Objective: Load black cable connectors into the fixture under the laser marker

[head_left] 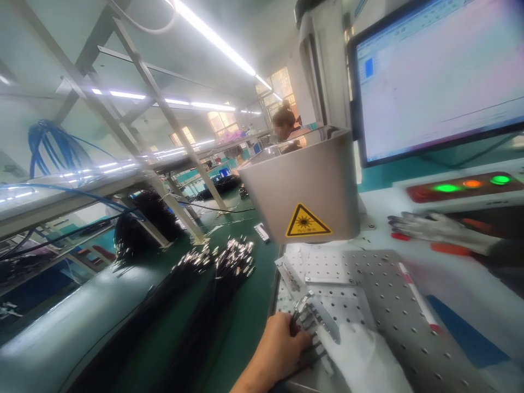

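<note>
My bare left hand [280, 346] is closed on a small cluster of cable connectors [307, 311] with metal ends, low over the perforated metal plate [385, 297]. From the right, my right hand [358, 352], in a white glove, presses its fingers against the same cluster. Blur and the fingers hide the exact grip. Just beyond the connectors, a narrow metal fixture [290, 275] slants across the plate. A red-and-white marker pen [420, 297] lies on the plate to the right.
Bundles of black cables [200, 305] with metal ends lie on the green bench at left. A grey housing [303, 185] with a laser warning sign stands ahead. Another person's gloved hand [438, 229] rests below lit buttons [472, 184], under a monitor [438, 82]. A person [286, 123] sits behind.
</note>
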The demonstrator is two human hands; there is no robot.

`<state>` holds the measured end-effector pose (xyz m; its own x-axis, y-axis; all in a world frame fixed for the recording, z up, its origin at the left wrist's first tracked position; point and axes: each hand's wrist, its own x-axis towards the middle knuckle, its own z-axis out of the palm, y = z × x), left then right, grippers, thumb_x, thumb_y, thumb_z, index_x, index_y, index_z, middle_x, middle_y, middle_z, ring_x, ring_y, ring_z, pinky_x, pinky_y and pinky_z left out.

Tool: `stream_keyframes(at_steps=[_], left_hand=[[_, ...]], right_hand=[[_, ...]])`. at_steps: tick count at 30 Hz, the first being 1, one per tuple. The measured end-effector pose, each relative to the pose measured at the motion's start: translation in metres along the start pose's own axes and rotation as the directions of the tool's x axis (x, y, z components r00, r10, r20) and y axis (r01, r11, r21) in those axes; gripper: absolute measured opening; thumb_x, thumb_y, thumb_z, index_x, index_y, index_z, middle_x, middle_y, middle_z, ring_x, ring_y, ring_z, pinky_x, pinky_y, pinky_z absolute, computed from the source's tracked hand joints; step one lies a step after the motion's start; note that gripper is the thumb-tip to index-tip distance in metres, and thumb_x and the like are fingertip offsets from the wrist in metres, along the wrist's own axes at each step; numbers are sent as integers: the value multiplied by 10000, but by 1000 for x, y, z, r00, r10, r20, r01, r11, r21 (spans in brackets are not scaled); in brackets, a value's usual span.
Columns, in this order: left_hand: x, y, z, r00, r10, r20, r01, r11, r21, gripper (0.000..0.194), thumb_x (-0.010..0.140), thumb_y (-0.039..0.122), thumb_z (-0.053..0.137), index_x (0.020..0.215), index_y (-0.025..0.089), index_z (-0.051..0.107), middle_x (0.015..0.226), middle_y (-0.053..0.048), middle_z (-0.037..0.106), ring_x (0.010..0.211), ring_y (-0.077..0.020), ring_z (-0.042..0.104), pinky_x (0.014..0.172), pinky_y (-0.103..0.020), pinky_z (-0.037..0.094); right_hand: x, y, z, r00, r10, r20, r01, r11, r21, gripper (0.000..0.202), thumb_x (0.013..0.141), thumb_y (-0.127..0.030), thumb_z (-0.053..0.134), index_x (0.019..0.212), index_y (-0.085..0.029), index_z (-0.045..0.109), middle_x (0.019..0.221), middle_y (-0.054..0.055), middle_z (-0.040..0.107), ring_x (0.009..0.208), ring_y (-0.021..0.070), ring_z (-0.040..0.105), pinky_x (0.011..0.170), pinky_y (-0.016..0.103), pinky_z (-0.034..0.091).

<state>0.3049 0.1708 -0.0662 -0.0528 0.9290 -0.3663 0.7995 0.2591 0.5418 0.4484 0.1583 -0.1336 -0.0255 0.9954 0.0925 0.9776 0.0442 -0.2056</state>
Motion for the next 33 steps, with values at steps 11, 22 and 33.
stream_keyframes(at_steps=[11,22,33], left_hand=[[0,-1,0,993,79,91,-84,995,46,220,770,251,518,591,200,399,579,60,352,594,-102,331,541,-259,247],[1,0,13,1000,-30,4,30,999,-18,220,761,231,527,582,198,404,580,54,369,615,-112,372,565,-269,247],[-3,9,3,997,57,53,-57,998,7,279,738,204,558,526,212,376,521,57,339,557,-113,345,562,-270,264]], right_hand=[[9,0,1,985,46,163,-74,983,167,370,968,-255,391,874,-187,742,879,124,679,833,224,670,730,295,493],[1,-1,12,999,54,-5,-52,983,174,344,939,-306,450,730,-195,700,789,106,665,747,214,650,648,268,448],[4,6,4,1000,-2,30,-2,988,157,383,955,-332,407,804,-191,730,822,127,678,718,227,665,630,279,466]])
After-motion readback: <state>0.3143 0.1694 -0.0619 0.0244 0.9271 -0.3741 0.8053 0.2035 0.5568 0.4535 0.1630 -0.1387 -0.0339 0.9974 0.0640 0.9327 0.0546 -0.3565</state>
